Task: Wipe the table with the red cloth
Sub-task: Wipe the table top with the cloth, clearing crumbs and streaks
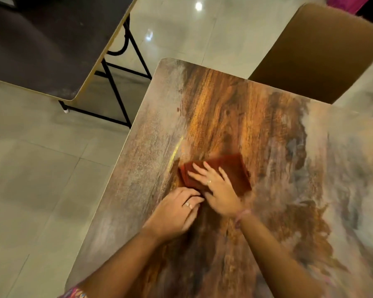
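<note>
Pale floor tiles [41, 168] surround a worn wood-grain table [256, 130], with a dark table [41, 39] off its left edge and a brown chair [323, 54] at its far edge. Near the left edge, the right hand [219, 190] presses flat, fingers spread, on the folded red cloth [235, 171]. The left hand [174, 211] curls at the cloth's near corner, its fingertips hidden.

No writing, label, brand or number can be read anywhere here; the desk [267, 130] shows only its mottled wood-grain pattern, and the cloth [230, 168] is plain red.
</note>
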`<act>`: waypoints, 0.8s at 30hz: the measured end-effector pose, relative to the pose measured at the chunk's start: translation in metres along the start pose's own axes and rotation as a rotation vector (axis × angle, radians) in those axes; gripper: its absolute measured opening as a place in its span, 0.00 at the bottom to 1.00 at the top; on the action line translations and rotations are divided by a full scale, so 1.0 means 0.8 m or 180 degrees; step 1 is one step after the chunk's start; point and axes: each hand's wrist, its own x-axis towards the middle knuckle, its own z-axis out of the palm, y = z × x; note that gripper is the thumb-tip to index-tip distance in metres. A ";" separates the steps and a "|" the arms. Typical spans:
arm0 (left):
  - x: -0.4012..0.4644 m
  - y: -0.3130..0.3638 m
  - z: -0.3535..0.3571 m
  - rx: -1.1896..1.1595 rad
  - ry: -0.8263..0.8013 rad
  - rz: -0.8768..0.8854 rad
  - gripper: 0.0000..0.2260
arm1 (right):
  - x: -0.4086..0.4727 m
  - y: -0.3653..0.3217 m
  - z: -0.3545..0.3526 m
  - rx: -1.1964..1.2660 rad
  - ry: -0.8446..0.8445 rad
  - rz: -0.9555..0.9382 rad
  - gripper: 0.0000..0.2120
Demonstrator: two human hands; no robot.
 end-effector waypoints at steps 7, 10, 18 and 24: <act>-0.066 0.016 -0.017 -0.0153 -0.0249 -0.0632 0.13 | 0.001 0.015 -0.016 -0.0447 0.0303 0.0252 0.31; -0.078 0.024 -0.021 -0.0123 -0.0294 -0.0745 0.14 | 0.074 0.036 -0.059 -0.0580 0.0444 0.0769 0.27; -0.103 0.031 -0.035 -0.0215 -0.0036 -0.1008 0.15 | -0.041 -0.063 0.058 -0.0422 0.0531 0.0703 0.26; -0.111 -0.003 -0.040 -0.0303 0.0129 -0.1300 0.10 | -0.111 -0.111 0.124 -0.0547 0.0161 0.0491 0.23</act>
